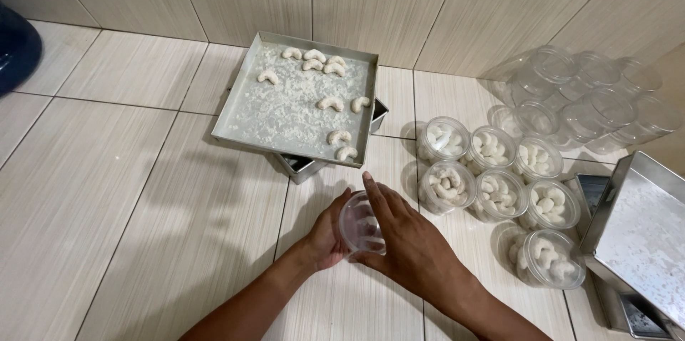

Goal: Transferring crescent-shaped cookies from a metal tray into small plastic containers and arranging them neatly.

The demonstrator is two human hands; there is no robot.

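the right hand (410, 241) and left hand (330, 235) clasp a clear plastic jar (360, 225) tilted sideways, its mouth facing the tray (242, 105) of crescent cookies (330, 103) for easy filling.

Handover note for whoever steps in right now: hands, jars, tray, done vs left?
Left hand and right hand together hold one clear jar over the tiled floor.
Metal tray, dusted with white powder, holds about ten crescent cookies.
Done: seven filled jars stand right of the hands.
Left: the tray's cookies; empty jars lie stacked by the wall. A second tray sits far right.
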